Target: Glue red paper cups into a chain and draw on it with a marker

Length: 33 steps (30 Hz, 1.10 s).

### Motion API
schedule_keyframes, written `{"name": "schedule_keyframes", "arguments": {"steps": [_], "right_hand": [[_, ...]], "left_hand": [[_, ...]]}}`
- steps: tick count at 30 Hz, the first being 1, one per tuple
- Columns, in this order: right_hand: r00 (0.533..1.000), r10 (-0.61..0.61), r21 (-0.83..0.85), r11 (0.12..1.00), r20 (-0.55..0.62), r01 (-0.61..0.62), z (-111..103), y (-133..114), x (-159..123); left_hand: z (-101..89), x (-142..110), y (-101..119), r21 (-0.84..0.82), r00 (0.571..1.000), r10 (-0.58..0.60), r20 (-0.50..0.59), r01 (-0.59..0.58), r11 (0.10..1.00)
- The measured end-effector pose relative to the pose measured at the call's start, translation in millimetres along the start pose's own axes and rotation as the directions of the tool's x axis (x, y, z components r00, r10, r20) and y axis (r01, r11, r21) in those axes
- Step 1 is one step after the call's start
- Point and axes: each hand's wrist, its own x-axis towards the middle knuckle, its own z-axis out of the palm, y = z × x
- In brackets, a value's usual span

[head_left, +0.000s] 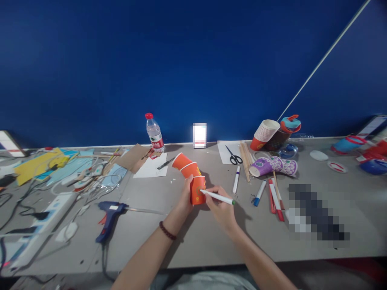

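Several orange paper cups (191,171) are joined end to end in a bent row over the middle of the table. My left hand (185,195) is closed around the nearest cup from its left side. In my right hand (220,207) is a white marker (222,197) with a green end, pinched between the fingers. Its tip meets the nearest cup, where a green mark (198,191) shows. The marker's cap is not visible on the tip.
A blue glue gun (110,215) and a power strip (45,229) with cables lie left. Behind stand a water bottle (154,133) and a lit phone (200,135). Rightward are scissors (233,156), wooden sticks (245,161), stacked cups (264,135), joined purple cups (273,166) and markers (276,199).
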Motion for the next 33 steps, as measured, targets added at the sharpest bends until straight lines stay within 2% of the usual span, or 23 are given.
{"name": "schedule_keyframes", "arguments": {"steps": [15,33], "right_hand": [[1.000,0.003,-0.006,1.000,0.005,-0.003,-1.4,-6.8,1.3],[0.999,0.034,-0.002,0.999,-0.016,-0.034,0.2,-1.3,0.0]], "left_hand": [[-3.1,1.5,-1.1,-0.004,1.000,-0.007,0.011,0.007,1.000],[-1.7,0.7,-0.2,-0.025,1.000,-0.017,-0.001,0.017,1.000]]}}
